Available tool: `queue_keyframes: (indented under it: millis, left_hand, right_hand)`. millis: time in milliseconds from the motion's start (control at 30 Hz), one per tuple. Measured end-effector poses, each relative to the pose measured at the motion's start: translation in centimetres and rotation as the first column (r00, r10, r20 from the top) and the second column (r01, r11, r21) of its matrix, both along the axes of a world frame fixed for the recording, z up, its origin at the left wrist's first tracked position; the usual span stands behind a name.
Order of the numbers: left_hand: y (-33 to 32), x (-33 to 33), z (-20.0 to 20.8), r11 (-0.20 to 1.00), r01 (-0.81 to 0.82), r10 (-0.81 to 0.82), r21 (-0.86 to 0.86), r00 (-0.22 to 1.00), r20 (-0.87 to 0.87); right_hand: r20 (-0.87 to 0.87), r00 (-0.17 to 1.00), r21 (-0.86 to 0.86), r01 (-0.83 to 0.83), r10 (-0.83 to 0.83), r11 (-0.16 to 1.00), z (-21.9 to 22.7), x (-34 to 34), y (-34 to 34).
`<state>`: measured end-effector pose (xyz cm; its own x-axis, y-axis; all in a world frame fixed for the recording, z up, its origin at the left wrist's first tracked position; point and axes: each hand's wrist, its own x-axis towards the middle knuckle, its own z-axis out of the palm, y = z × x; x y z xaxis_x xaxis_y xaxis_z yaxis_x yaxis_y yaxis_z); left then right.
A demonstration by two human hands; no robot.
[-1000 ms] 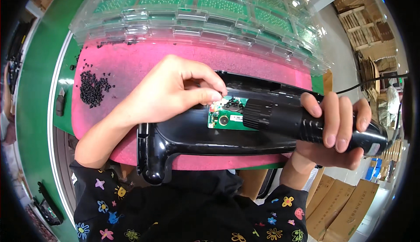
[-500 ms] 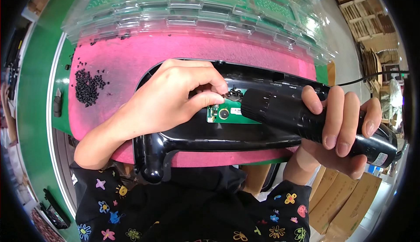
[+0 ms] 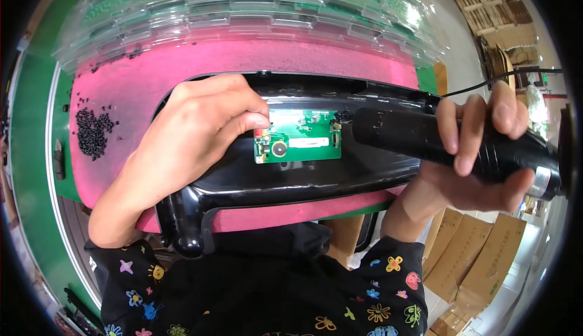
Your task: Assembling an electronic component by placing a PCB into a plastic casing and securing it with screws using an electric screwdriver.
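My right hand point(image 3: 480, 154) grips a black electric screwdriver point(image 3: 413, 139), its nose pointing left over the right end of a green circuit board point(image 3: 310, 131). At its nose sits a small cluster of black screws point(image 3: 344, 117); the bit itself cannot be made out. The board lies in a long black plastic housing point(image 3: 303, 184), with a round buzzer-like part near its lower left. My left hand point(image 3: 209, 123) rests over the housing's left side, thumb and forefinger pinched at the board's upper left corner. Whatever those fingertips hold, if anything, is hidden.
A pile of black screws point(image 3: 94, 132) lies on the pink mat point(image 3: 136, 99) at left, near a small dark tool point(image 3: 59, 160). Stacked clear trays point(image 3: 243, 17) of green boards fill the far side. A cable point(image 3: 486, 84) runs at right; cardboard boxes point(image 3: 473, 257) stand below.
My left hand has drawn away from the screw cluster toward the board's left corner, uncovering more of the board. The screwdriver has shifted rightward relative to the board; the view has shifted too.
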<state>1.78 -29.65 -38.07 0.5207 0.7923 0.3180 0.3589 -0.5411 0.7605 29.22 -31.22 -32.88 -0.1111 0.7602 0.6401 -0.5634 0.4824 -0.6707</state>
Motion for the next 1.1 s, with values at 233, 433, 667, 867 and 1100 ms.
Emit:
queue_keyframes:
  millis: [233, 433, 667, 867, 1100]
  left_hand:
    - [-0.2, 0.2, 0.1, 0.981, 0.17, -0.166, 0.09, 0.985, -0.055]
    - [-0.2, 0.3, -0.1, 0.961, 0.262, -0.233, 0.092, 0.94, -0.251]
    - [-0.6, 0.0, -0.3, 0.985, 0.169, -0.173, -0.035, 0.964, -0.2]
    - [-0.7, -0.5, -0.1, 0.983, 0.156, -0.175, -0.093, 0.952, -0.25]
    - [-0.7, -0.3, 0.0, 0.987, 0.154, -0.157, -0.032, 0.951, -0.267]
  right_hand:
    - [0.148, 0.988, -0.023, 0.034, -0.03, 0.999, -0.3, -0.6, 0.6]
    - [0.207, 0.978, -0.034, 0.024, -0.017, 0.999, -0.7, -0.1, 1.0]
    - [0.251, 0.968, -0.071, 0.023, -0.005, 0.997, -0.8, -1.6, 1.5]
    - [0.355, 0.935, -0.19, 0.056, 0.016, 0.98, -0.8, -3.2, 1.7]
    - [0.327, 0.943, -0.203, 0.14, -0.068, 0.969, -0.9, -3.6, 1.5]
